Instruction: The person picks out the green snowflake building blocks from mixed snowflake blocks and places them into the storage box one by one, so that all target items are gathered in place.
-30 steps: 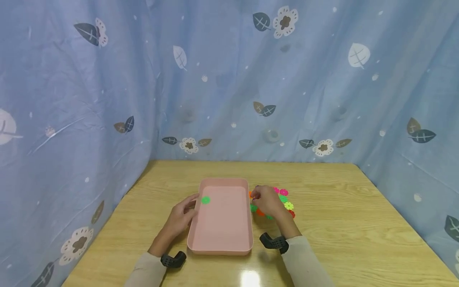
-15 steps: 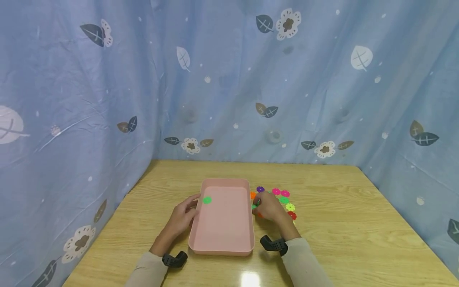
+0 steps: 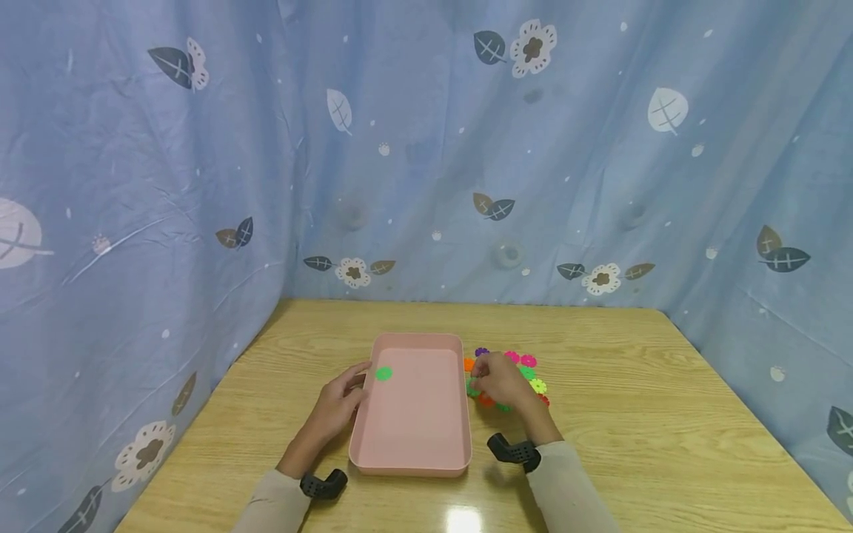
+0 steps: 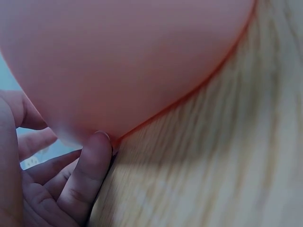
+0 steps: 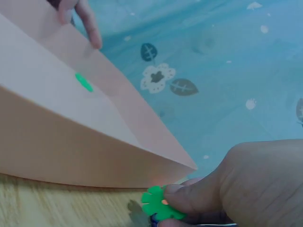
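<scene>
A shallow pink tray (image 3: 409, 414) lies on the table, and one green flower-shaped disc (image 3: 383, 374) lies inside near its left wall. My left hand (image 3: 338, 406) rests against the tray's left side. In the left wrist view the thumb (image 4: 92, 158) touches the outer wall, with the other fingers close to the tray's edge. My right hand (image 3: 501, 379) is just right of the tray, over a group of flower discs. In the right wrist view it pinches a green flower disc (image 5: 154, 202) between thumb and finger; a dark blue edge shows beneath.
Around the right hand lie several flower discs: purple (image 3: 482, 352), pink (image 3: 529, 361), yellow (image 3: 538, 386) and orange (image 3: 469, 365) among them. A blue patterned curtain (image 3: 426, 163) encloses the wooden table (image 3: 633, 414) at the back and sides.
My right hand has moved slightly off the purple disc toward the near side, uncovering it, and now pinches a green disc. The left hand and tray stay in place.
</scene>
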Available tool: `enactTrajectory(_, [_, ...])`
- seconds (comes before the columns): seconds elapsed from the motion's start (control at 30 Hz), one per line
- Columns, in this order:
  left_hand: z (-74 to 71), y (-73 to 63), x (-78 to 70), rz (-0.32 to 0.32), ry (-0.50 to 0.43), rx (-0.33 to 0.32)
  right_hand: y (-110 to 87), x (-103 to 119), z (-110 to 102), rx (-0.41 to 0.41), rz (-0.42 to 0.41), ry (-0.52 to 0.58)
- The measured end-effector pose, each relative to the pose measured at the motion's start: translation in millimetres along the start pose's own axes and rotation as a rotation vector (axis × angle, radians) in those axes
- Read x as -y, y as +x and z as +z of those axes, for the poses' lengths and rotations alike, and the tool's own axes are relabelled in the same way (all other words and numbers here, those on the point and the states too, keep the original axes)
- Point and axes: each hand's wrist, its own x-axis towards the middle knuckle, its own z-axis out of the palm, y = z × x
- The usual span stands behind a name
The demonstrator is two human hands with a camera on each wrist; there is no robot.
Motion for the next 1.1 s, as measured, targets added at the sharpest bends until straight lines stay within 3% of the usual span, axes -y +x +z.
enactTrajectory(0.33, [-2.0, -1.5, 1.1, 0.069, 0.034, -0.064, 2.8, 18, -8, -0.147, -0.018, 0.187])
enactTrajectory(0.47, [1.0, -1.4, 3.3, 0.08, 0.021, -0.062, 3.7, 21, -9, -0.187, -0.024, 0.267])
enactTrajectory(0.57, [2.1, -2.1, 3.7, 0.074, 0.009, -0.056, 5.0, 24, -8, -0.2, -0.058, 0.264])
enactTrajectory(0.8, [2.0, -3.4, 3.1, 0.076, 0.009, -0.056, 11.8, 41, 5, -0.157, -0.115, 0.261])
enactTrajectory(1.1, [1.7, -4.3, 2.7, 0.085, 0.012, -0.049, 29.4, 62, 29, -0.061, -0.12, 0.253])
